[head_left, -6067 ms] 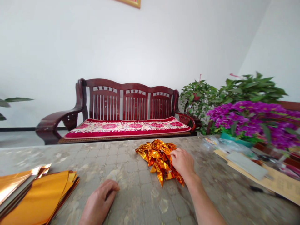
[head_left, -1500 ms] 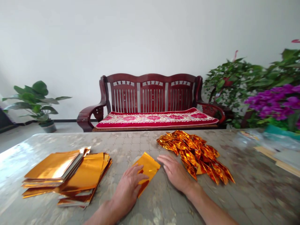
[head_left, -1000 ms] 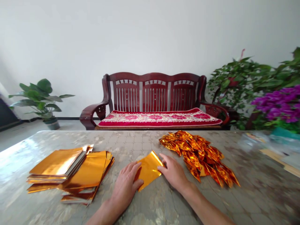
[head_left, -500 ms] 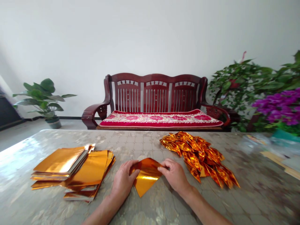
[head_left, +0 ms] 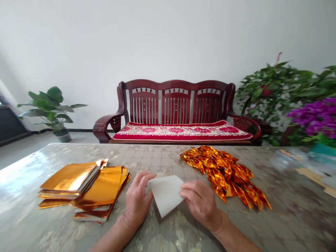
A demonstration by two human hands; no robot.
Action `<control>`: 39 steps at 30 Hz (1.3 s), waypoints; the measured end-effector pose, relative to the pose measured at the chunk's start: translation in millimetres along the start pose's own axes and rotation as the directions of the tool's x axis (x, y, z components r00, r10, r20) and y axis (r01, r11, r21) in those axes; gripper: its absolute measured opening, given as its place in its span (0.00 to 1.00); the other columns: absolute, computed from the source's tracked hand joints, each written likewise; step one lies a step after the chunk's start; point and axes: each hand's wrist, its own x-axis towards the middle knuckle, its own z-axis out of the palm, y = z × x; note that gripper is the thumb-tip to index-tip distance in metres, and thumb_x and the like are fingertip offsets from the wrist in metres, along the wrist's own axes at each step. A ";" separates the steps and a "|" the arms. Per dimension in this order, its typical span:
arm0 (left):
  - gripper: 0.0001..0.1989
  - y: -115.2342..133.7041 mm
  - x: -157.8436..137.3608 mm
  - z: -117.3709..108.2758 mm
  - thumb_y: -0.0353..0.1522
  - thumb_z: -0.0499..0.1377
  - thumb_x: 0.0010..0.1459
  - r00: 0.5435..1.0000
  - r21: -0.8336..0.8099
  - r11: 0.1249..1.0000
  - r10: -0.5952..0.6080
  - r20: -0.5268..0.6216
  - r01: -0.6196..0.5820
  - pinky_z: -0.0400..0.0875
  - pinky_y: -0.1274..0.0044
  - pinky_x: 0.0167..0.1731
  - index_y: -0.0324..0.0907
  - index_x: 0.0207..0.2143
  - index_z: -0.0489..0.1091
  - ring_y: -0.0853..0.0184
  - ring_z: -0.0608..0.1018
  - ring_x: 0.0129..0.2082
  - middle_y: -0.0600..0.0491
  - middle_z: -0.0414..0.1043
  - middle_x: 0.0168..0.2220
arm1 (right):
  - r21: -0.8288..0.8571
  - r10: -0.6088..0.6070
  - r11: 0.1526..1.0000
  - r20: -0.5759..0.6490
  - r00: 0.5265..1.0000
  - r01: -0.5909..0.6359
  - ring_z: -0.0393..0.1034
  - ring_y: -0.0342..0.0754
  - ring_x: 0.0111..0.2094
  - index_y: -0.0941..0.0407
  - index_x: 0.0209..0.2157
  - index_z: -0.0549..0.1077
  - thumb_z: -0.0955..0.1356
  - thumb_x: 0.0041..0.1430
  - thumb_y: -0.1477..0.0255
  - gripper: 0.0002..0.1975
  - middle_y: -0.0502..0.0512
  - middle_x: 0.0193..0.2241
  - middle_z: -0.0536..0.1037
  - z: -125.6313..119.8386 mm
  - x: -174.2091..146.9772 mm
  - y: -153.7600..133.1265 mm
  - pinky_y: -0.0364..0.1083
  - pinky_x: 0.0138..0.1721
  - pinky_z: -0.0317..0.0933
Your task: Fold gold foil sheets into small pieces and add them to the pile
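Holding a small sheet of gold foil paper (head_left: 168,194) between them, the two bare hands now show its plain whitish side, where half a second ago the shiny gold side faced up. The left hand's grip (head_left: 139,196) is closed around the left corner, its fingertips partly hidden; the right hand's grip (head_left: 201,203) pinches the right edge with bent fingers.

The sheet is left of the heap of crumpled, pointed orange-gold foil pieces (head_left: 223,171) and nearer the person than most of it. It looks like a kite with a blunted top, a corner pointing towards the person; whether that corner touches the grey, floral-patterned worktop (head_left: 154,236) cannot be told.

Well to the left of the heap lies an uneven stack of square gold foil sheets (head_left: 97,189), some edges showing white or grey. Bare patterned surface runs between heap and stack, and on the heap's near side. Behind the heap is the worktop's far edge, with a dark red wooden settee (head_left: 176,106) beyond.
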 end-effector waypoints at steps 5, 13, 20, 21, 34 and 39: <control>0.23 -4.8 -3.1 7.2 0.22 0.52 0.56 0.971 0.019 1.000 -0.023 0.237 0.019 0.71 0.73 0.50 0.47 0.52 0.68 0.64 0.75 0.50 0.50 0.68 0.54 | -0.119 -0.140 0.979 0.210 0.968 0.167 0.69 0.47 0.35 0.53 0.36 0.75 0.61 0.67 0.78 0.13 0.53 0.33 0.79 4.0 -3.4 1.5 0.47 0.37 0.60; 0.22 2.4 -6.8 -2.8 0.22 0.57 0.53 0.905 0.125 0.986 0.045 0.423 -0.108 0.69 0.71 0.53 0.49 0.49 0.73 0.60 0.73 0.53 0.50 0.70 0.53 | -0.194 0.029 0.979 0.421 0.907 0.058 0.64 0.49 0.34 0.54 0.31 0.76 0.67 0.64 0.75 0.08 0.51 0.28 0.75 13.5 -7.1 4.0 0.48 0.35 0.52; 0.12 11.9 -9.4 -9.1 0.34 0.54 0.66 0.847 0.065 0.994 0.044 0.529 -0.091 0.67 0.78 0.40 0.46 0.33 0.76 0.66 0.76 0.38 0.55 0.74 0.34 | -0.114 0.240 0.971 0.484 0.841 -0.211 0.69 0.47 0.34 0.50 0.31 0.79 0.72 0.58 0.73 0.04 0.48 0.29 0.78 12.2 -4.9 7.9 0.46 0.36 0.56; 0.13 11.9 -8.3 -8.4 0.35 0.54 0.67 0.848 0.076 0.993 0.035 0.529 -0.088 0.66 0.78 0.40 0.46 0.32 0.76 0.66 0.76 0.38 0.55 0.74 0.33 | -0.092 0.275 0.960 0.497 0.823 -0.265 0.70 0.47 0.35 0.49 0.32 0.80 0.72 0.58 0.73 0.04 0.47 0.29 0.79 10.9 -3.9 8.9 0.45 0.36 0.58; 0.10 11.5 1.0 -0.5 0.37 0.58 0.62 0.853 0.256 0.962 -0.213 0.477 0.097 0.62 0.78 0.35 0.44 0.29 0.73 0.64 0.76 0.38 0.54 0.73 0.34 | -0.142 0.502 0.854 0.477 0.721 -0.501 0.73 0.47 0.33 0.51 0.29 0.79 0.67 0.61 0.71 0.09 0.49 0.30 0.80 15.0 -4.4 12.1 0.43 0.34 0.57; 0.12 9.2 2.2 0.6 0.40 0.60 0.60 0.846 0.293 0.950 -0.246 0.473 0.113 0.60 0.77 0.34 0.43 0.28 0.72 0.63 0.76 0.37 0.54 0.73 0.32 | -0.220 0.539 0.839 0.459 0.706 -0.497 0.70 0.46 0.31 0.52 0.26 0.74 0.68 0.58 0.71 0.07 0.49 0.27 0.78 15.3 -2.7 9.0 0.44 0.31 0.53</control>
